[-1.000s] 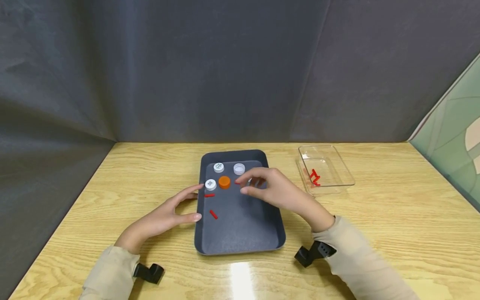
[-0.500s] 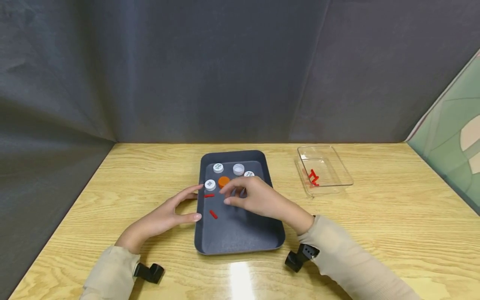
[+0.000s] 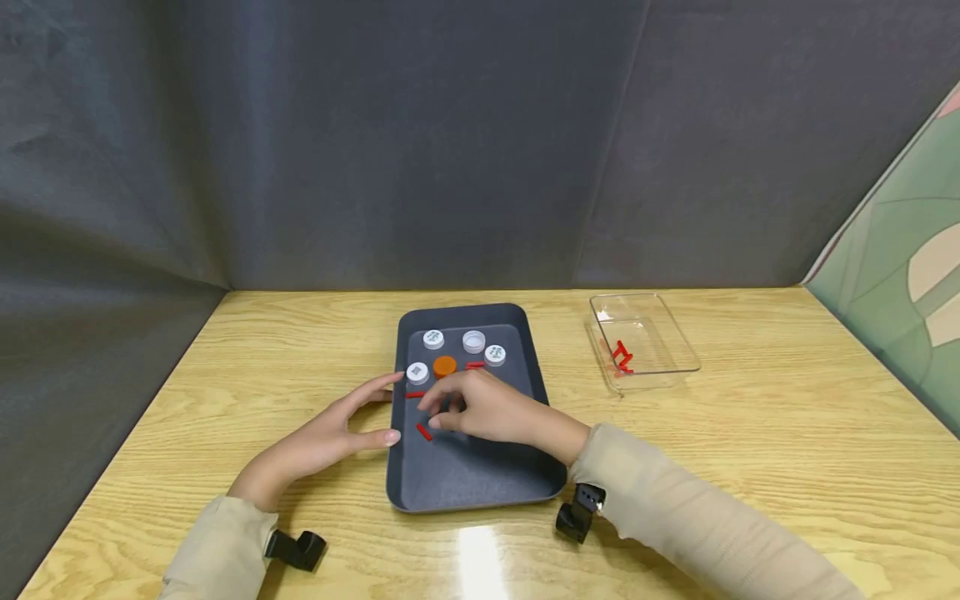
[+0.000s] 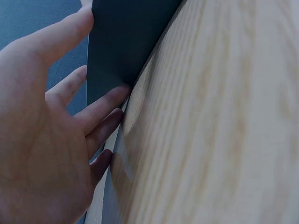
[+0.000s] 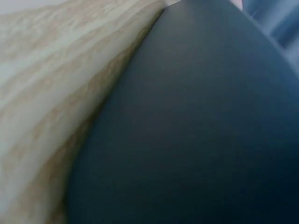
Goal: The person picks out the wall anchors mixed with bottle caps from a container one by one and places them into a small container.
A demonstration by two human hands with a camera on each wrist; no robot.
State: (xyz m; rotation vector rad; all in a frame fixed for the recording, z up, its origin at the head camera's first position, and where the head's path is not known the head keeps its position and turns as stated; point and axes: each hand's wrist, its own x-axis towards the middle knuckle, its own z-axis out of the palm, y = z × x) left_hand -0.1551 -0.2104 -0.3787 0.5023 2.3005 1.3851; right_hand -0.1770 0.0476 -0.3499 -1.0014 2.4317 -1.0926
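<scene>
My right hand (image 3: 480,404) hovers over the dark grey tray (image 3: 480,492), thumb and forefinger apart with nothing seen between them. Just left of its fingertips lies a small red stick (image 3: 423,432) on the tray floor. Another red stick (image 3: 415,394) is behind that one, and a third red stick (image 3: 475,365) lies beyond the knuckles. My left hand (image 3: 318,437) rests along the tray's left rim, fingers extended and thumb spread. In the left wrist view, fingertips of the left hand (image 4: 51,126) touch the outside of the tray wall (image 4: 126,42). The right wrist view shows mostly tray wall (image 5: 187,116).
Toward the tray's far end sit an orange cap (image 3: 444,367), several white caps with dark print such as the white cap (image 3: 495,356), and an upturned whitish cap (image 3: 474,342). A clear box (image 3: 660,333) holding several red sticks (image 3: 622,357) stands right on the wooden table (image 3: 750,450).
My right hand has moved left and nearer across the tray, from beside the far red stick to the near-left one. My left hand stays at the rim.
</scene>
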